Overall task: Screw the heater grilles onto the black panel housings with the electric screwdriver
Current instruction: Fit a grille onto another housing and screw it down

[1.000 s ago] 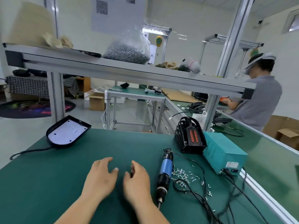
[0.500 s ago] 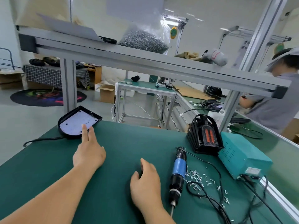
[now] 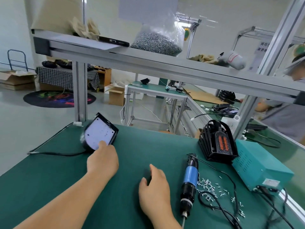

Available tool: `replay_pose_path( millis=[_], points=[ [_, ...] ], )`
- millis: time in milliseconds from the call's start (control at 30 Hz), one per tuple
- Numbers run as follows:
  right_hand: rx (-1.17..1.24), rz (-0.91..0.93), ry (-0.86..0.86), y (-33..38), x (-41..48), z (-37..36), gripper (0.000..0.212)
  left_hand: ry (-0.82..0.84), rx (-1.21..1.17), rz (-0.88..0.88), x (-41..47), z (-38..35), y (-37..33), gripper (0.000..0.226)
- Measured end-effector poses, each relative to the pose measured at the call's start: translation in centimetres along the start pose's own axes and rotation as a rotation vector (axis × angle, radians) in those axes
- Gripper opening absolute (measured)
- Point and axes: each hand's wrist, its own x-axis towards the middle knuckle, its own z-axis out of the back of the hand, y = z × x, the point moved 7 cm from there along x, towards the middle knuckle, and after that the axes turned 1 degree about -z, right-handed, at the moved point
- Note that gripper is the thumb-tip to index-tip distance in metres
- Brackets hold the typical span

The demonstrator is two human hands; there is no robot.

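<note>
- How far along?
- Barely starting. My left hand (image 3: 102, 161) is gripping the black panel housing (image 3: 99, 134), tilted, far left on the bench (image 3: 148, 146). My right hand (image 3: 155, 187) is lying loose and empty. The grille (image 3: 217, 142) and electric screwdriver (image 3: 189, 179) are waiting on my right, with nothing screwed.

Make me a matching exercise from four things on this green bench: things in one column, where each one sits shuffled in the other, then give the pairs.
Things:
1 panel housing
2 electric screwdriver
3 heater grille
4 loose screws

Places:
A scattered between the screwdriver and the teal box
B tipped up at the far left, held by the left hand
C lying flat just right of the right hand
D standing beside the teal box

Pairs: 1-B, 2-C, 3-D, 4-A
</note>
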Motion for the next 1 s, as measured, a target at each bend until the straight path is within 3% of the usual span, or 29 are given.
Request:
replay_pose_path(
  millis=[133,267,333,467,533,667,733,800,833,900,967,1000],
  points=[
    [-0.012,-0.005,-0.005,0.2,-0.2,0.2,0.051,0.084,0.117,-0.125,-4.1,-0.7,-3.5,0.027],
    [-0.011,-0.02,0.02,0.3,-0.1,0.0,0.052,0.171,-0.023,-0.148,-5.9,0.0,-4.6,0.016],
    [-0.008,-0.015,0.028,0.3,-0.2,0.0,0.051,0.265,-0.044,-0.181,-6.2,-0.2,-4.5,0.023],
    [0.051,0.03,0.032,0.8,-0.3,-0.1,0.03,0.36,-0.122,-0.251,-7.2,-0.3,-4.7,0.03],
    [0.066,0.031,0.031,0.8,-0.3,0.0,0.023,0.416,-0.317,-0.295,-8.1,-0.6,-4.9,0.027],
    [0.089,-0.023,0.022,0.4,0.0,0.0,0.041,0.648,-1.06,-0.219,-9.1,0.7,-3.2,0.011],
    [0.186,-0.053,-0.044,0.2,0.1,0.8,0.042,0.467,-1.413,-0.043,-7.1,2.5,0.1,0.009],
    [0.28,-0.078,-0.11,-0.1,0.0,1.5,0.045,0.253,-1.518,0.204,-5.1,2.3,3.9,0.032],
    [0.316,-0.081,-0.12,-0.1,-0.1,1.6,0.047,0.257,-1.453,0.271,-4.9,1.5,4.8,0.047],
    [0.363,-0.057,-0.104,0.2,-0.3,1.6,0.05,0.485,-1.395,0.29,-5.0,-0.8,3.6,0.078],
    [0.382,0.023,-0.075,1.0,-0.5,1.6,0.05,0.72,-1.573,0.239,-5.5,-2.4,1.5,0.096],
    [0.372,0.063,-0.064,1.3,-0.6,1.6,0.048,0.747,-1.673,0.249,-5.5,-2.6,0.9,0.1]
  ],
)
